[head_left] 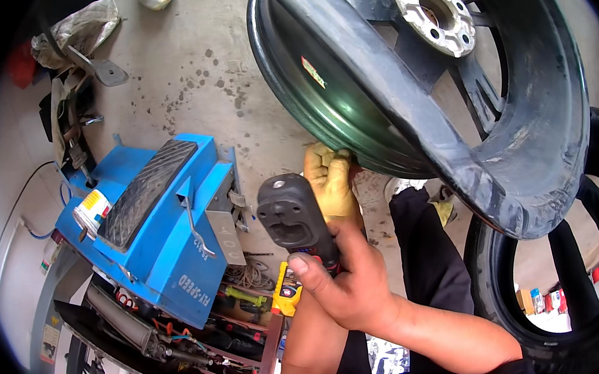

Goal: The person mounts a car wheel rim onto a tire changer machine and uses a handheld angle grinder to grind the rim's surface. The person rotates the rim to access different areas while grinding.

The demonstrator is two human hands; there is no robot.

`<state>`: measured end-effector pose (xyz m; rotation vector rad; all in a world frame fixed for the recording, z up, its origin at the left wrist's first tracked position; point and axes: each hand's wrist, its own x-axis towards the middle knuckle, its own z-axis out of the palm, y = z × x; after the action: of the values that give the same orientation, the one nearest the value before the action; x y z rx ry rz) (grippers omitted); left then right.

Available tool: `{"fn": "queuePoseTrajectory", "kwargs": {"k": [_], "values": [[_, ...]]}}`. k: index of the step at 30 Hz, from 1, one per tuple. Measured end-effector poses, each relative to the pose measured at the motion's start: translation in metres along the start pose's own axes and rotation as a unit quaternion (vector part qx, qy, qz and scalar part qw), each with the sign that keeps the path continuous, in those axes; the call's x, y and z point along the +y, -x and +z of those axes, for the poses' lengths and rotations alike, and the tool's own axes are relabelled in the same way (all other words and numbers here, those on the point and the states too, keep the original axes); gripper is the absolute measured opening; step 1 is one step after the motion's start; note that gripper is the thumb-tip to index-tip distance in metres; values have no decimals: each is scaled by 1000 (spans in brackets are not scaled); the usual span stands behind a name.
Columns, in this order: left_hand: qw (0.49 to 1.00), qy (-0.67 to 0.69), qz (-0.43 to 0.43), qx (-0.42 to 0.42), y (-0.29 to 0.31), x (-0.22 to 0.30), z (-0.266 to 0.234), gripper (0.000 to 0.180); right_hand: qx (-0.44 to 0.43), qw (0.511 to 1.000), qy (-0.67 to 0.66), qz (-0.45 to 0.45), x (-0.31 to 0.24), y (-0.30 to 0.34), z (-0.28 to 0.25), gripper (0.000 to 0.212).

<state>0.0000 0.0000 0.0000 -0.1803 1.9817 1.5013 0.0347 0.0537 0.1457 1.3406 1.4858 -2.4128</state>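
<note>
far left floor: a crumpled rag (pixel 79 28) and a flat metal tool (pixel 104 70) lie on stained concrete, with cables trailing down the edge of the view.
blue machine: a blue tyre-changer body (pixel 176 249) with a ribbed black rubber pad (pixel 145 194) on top; a small round tub (pixel 91 210) sits at the pad's left end, and a bent metal lever (pixel 199 233) rests on the blue slope.
shelf below: a cluttered rack of hoses, wires and a yellow tool (pixel 285 289), just beside the person's forearm.
left hand: in a yellow glove (pixel 331 180), fingers curled shut over the lower lip of the alloy rim (pixel 390 77), steadying it from beneath.
right hand: bare (pixel 348 283), fingers wrapped tightly round the grip of a dark handheld device (pixel 295 220), thumb laid along its side; the device's head points up toward the rim but stands a little apart from it.
alloy rim: dark, spoked, tilted toward the camera, its silver hub with bolt holes (pixel 435 11) showing; it carries no tyre, and a small sticker (pixel 313 72) sits on the green-tinted barrel.
tyre: a black tyre (pixel 540 293) stands at lower right, just behind the rim, apart from both hands.
progress, as i judge it: the tyre is already off the rim and the rim is held in place; the device is gripped and raised but not yet against the metal, so whatever work it does on the rim looks still ahead.
</note>
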Motion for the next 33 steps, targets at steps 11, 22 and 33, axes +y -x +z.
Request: {"fn": "queuePoseTrajectory", "kwargs": {"k": [11, 22, 33], "values": [[979, 194, -61, -1, -11, 20, 0, 11, -2, 991, 71, -112, -24, 27, -41, 48], [975, 187, -113, -35, 11, 54, 26, 17, -33, 880, 454, -139, -177, 20, -180, 47], [967, 162, -178, -82, 34, 83, 47, 20, 12, 838, 505, -204, -196, 5, -174, 41]]}}
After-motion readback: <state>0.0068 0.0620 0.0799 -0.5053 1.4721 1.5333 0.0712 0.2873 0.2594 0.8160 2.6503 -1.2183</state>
